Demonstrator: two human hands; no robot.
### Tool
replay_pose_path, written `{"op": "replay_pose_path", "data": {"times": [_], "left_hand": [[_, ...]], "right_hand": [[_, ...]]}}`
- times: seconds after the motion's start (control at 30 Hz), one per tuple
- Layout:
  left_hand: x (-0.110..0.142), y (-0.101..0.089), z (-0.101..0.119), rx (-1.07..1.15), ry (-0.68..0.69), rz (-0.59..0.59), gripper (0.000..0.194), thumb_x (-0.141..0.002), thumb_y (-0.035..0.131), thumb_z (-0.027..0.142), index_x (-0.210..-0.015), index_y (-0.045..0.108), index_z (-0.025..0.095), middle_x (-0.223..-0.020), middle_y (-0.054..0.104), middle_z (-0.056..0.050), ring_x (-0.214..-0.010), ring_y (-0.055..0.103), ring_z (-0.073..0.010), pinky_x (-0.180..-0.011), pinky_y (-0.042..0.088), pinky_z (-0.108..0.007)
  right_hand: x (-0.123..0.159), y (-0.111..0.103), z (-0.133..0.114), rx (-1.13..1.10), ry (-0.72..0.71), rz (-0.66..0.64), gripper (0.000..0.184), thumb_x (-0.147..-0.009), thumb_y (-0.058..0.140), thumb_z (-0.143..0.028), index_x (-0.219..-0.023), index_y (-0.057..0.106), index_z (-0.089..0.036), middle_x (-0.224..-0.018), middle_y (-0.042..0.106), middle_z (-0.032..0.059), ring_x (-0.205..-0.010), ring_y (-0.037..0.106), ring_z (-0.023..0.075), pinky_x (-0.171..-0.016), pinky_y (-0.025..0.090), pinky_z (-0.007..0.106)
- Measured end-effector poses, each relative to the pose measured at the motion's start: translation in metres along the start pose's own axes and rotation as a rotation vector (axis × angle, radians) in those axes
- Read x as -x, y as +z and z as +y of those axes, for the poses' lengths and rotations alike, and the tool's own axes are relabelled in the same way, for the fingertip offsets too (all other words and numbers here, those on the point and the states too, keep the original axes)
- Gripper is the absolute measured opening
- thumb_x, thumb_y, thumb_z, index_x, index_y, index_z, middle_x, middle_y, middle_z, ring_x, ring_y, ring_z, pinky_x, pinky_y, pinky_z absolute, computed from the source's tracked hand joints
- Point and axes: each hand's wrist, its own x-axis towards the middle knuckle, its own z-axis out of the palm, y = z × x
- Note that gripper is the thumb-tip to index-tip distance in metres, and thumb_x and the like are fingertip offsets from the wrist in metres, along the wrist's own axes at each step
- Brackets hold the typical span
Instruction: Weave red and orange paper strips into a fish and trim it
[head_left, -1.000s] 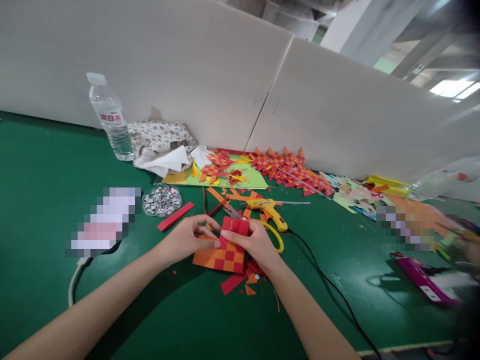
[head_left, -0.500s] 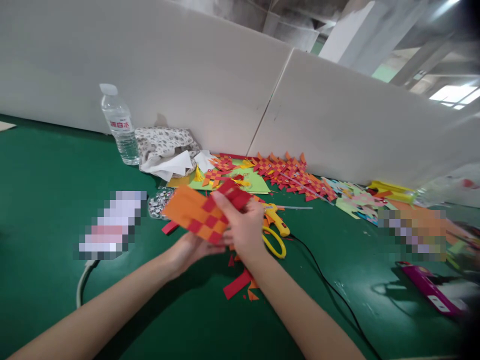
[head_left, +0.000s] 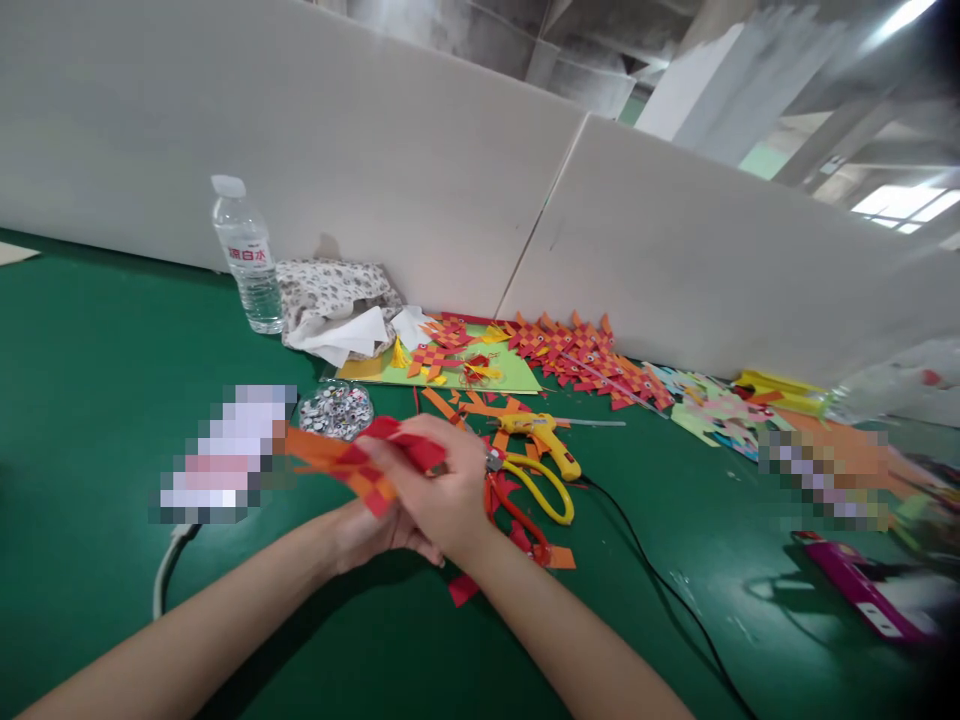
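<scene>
A woven red-and-orange paper piece (head_left: 373,482) with long loose strips is tilted in the air between my hands, slightly blurred. My right hand (head_left: 451,490) is closed on its red end, the thumb lying on top. My left hand (head_left: 369,535) is below, palm turned up, gripping the piece from underneath; paper and the right hand hide most of its fingers. Just right of my hands are scissors with a yellow handle loop (head_left: 556,492) and an orange-red one; the right hand partly covers them. Behind them lies a yellow hot glue gun (head_left: 538,430).
A tub of googly eyes (head_left: 335,408), a blurred-out phone (head_left: 229,450) on a cable and a water bottle (head_left: 251,260) are on the left. Finished woven paper fish (head_left: 574,350) are piled along the partition. Paper scraps surround the scissors; a purple power strip (head_left: 862,585) lies right.
The woven paper was low over the table, then lifted, turned over and moved left. My left hand went from its near edge to underneath it. The scissors are now more uncovered.
</scene>
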Motion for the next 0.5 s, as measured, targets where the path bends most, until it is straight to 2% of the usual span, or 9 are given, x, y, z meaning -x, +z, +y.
{"op": "replay_pose_path", "data": {"times": [0.1,0.17,0.23,0.3,0.37,0.5], "left_hand": [[-0.003,0.006,0.003,0.123,-0.049,-0.260,0.029,-0.062,0.074,0.034,-0.083,0.069,0.014,-0.079,0.070,-0.008,-0.074,0.066,-0.0214,-0.073,0.052,-0.035],[-0.004,0.008,0.007,0.162,-0.007,-0.317,0.038,-0.056,0.079,0.019,-0.092,0.067,0.016,-0.091,0.070,-0.007,-0.083,0.065,-0.0198,-0.080,0.050,-0.033],[-0.005,0.009,0.012,0.159,0.060,-0.301,0.049,-0.054,0.080,0.015,-0.101,0.064,0.018,-0.103,0.068,-0.007,-0.093,0.063,-0.0205,-0.086,0.048,-0.033],[-0.006,0.008,0.014,0.152,0.073,-0.262,0.049,-0.058,0.080,0.019,-0.104,0.063,0.019,-0.108,0.067,-0.007,-0.098,0.062,-0.0210,-0.088,0.047,-0.033],[-0.008,0.006,0.014,0.125,0.042,-0.182,0.040,-0.063,0.077,0.027,-0.100,0.064,0.018,-0.104,0.069,-0.006,-0.093,0.064,-0.0193,-0.083,0.049,-0.031],[-0.014,0.003,0.010,0.038,0.046,-0.068,0.026,-0.067,0.073,0.037,-0.082,0.066,0.017,-0.081,0.071,-0.001,-0.070,0.064,-0.0129,-0.065,0.049,-0.023]], "right_hand": [[0.002,-0.031,0.008,-0.055,0.261,0.224,0.028,-0.074,0.065,-0.044,-0.061,0.060,-0.020,-0.059,0.059,-0.0007,-0.056,0.057,0.0140,-0.054,0.049,0.026],[0.002,-0.049,0.015,-0.094,0.330,0.275,0.029,-0.072,0.067,-0.043,-0.059,0.058,-0.019,-0.058,0.057,-0.0010,-0.055,0.055,0.0133,-0.053,0.048,0.025],[0.004,-0.064,0.024,-0.090,0.363,0.255,0.031,-0.070,0.071,-0.041,-0.055,0.056,-0.018,-0.056,0.056,-0.0014,-0.054,0.053,0.0125,-0.053,0.048,0.024],[0.010,-0.075,0.033,-0.068,0.399,0.221,0.028,-0.068,0.072,-0.039,-0.056,0.059,-0.018,-0.058,0.058,-0.0011,-0.055,0.053,0.0127,-0.053,0.047,0.024],[0.016,-0.081,0.040,-0.068,0.462,0.189,0.024,-0.066,0.074,-0.037,-0.059,0.062,-0.017,-0.059,0.060,-0.0008,-0.056,0.054,0.0134,-0.053,0.047,0.025],[0.027,-0.081,0.049,-0.110,0.567,0.134,0.022,-0.062,0.076,-0.035,-0.061,0.064,-0.016,-0.058,0.060,-0.0012,-0.056,0.056,0.0154,-0.051,0.046,0.026]]}}
